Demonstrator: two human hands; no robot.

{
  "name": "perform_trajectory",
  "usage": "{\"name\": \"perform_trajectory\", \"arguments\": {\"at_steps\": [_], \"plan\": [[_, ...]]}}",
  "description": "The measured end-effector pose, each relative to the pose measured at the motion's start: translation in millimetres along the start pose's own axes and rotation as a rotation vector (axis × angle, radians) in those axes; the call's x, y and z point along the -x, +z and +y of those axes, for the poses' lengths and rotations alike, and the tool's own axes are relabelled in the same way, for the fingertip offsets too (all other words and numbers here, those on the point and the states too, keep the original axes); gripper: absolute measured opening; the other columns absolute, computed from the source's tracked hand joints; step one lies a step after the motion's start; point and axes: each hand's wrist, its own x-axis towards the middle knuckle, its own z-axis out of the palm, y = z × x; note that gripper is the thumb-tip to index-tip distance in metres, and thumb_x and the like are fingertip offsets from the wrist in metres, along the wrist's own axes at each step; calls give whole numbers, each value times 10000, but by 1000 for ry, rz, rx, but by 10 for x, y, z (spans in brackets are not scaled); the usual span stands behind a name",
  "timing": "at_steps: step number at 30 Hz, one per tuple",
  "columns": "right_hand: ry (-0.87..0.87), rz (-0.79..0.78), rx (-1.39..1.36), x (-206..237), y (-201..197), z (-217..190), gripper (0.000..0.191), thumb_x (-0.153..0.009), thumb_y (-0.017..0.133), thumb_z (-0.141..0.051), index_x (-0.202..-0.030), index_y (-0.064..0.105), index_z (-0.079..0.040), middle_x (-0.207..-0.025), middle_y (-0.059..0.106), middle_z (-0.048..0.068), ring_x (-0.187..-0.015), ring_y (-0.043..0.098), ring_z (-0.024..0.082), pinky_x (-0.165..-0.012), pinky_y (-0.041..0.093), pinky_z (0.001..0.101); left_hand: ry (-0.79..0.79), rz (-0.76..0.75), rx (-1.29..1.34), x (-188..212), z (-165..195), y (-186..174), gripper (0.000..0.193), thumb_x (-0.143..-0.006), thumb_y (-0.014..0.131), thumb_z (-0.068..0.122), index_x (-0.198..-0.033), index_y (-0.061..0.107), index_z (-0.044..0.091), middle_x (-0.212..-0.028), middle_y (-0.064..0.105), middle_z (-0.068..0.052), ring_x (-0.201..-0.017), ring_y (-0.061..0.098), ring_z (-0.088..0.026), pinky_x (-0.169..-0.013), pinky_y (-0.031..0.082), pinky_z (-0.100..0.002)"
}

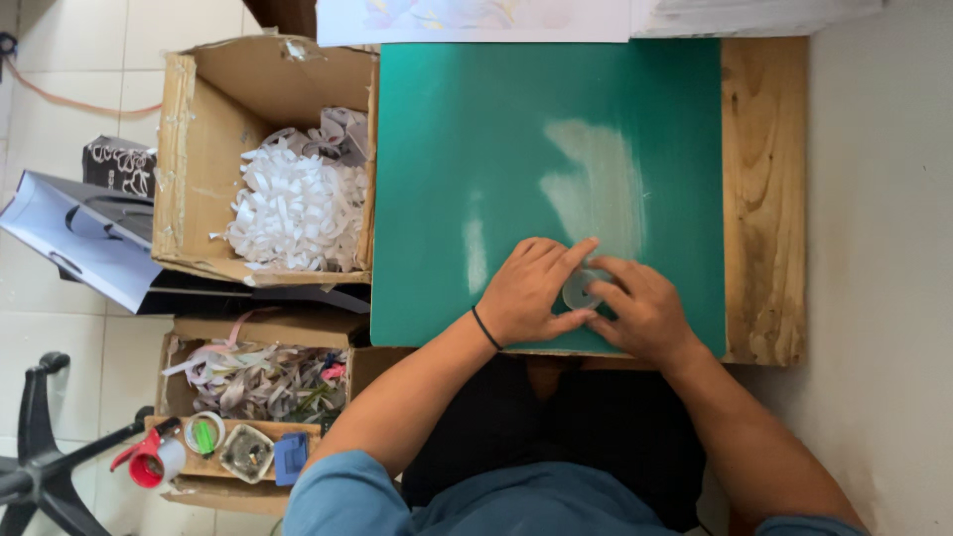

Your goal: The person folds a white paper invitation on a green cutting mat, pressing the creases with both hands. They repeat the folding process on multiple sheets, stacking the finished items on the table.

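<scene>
Both my hands meet over a small round greyish roll, perhaps tape (579, 289), near the front edge of a green cutting mat (467, 149). My left hand (531, 288) has a black band at the wrist and pinches the roll between thumb and forefinger. My right hand (640, 310) holds the same roll from the right, fingers curled over it. Most of the roll is hidden by my fingers. The mat lies on a wooden tabletop (764, 199) and shows a pale worn patch (596, 189) just beyond my hands.
Left of the table stands a cardboard box (194, 149) full of white paper curls. Below it a lower box (258, 377) holds mixed scraps, small tins and a red tape dispenser (147, 462). Paper bags (89, 238) and a black chair base (40, 467) sit further left. Printed sheets (476, 20) lie at the far edge.
</scene>
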Motion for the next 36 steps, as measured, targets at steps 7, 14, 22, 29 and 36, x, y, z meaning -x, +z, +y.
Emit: {"name": "perform_trajectory", "arguments": {"at_steps": [7,14,22,29,36], "plan": [[17,8,35,-56,-48,-47,244,-742,821,-125,-922,669,-61,-1238,684,92,-828,662,256,-691,529,371,-45,58,54,5,-1,5,798,-848,809,336,-1505,453,54,-1151,667,-79,-1103,626,-267,-1054,461,-430],[6,1,2,-46,-44,-26,220,-751,826,-150,-818,641,-51,-1229,684,101,-773,627,248,-653,508,372,-35,57,40,-5,-15,24,767,-869,803,360,-1489,469,54,-1180,682,-74,-1144,625,-271,-1073,453,-441],[82,-4,55,8,53,65,340,-828,754,-274,-1027,697,-4,-1297,644,90,-1106,589,314,-890,478,455,137,118,-175,27,184,193,537,-880,770,276,-1365,597,124,-1442,551,-136,-1379,529,-346,-1153,436,-506],[150,-82,104,21,82,90,220,-861,732,-272,-883,672,-61,-1366,641,33,-1198,549,296,-979,460,450,293,76,-203,175,644,495,453,-888,683,219,-1333,677,135,-1518,499,-176,-1443,455,-414,-1219,365,-579],[122,-81,120,-7,60,67,136,-837,703,-195,-873,656,-72,-1378,631,44,-1191,555,290,-958,463,450,215,152,-125,187,635,475,450,-921,745,183,-1343,651,61,-1343,565,-108,-1327,546,-294,-1159,465,-448]]}}
